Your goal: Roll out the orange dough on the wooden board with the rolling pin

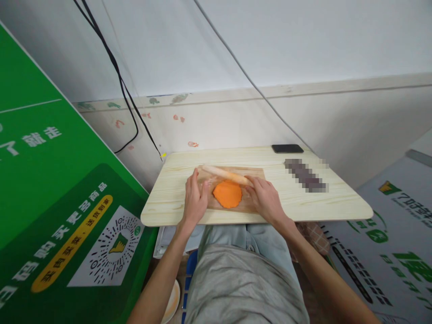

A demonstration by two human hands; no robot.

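A flattened, roundish sheet of orange dough [227, 195] lies on a wooden board [253, 207] in front of me. Across its far side, a light wooden rolling pin [224, 174] is slanted, its left end farther from me and its right part tinted orange. My right hand [266, 198] has its fingers closed around the pin's right end. On the left side of the board is my left hand [195, 198], thumb and fingers apart, with the fingertips close to the pin's left end. Whether they touch it I cannot tell.
The board rests on a pale wood-grain table [162, 198]. A black phone [287, 148] lies at the back right, with a pixelated dark item [305, 175] nearer. A green printed panel [67, 180] rises at the left, a white printed one [398, 225] at the right. Cables hang along the wall.
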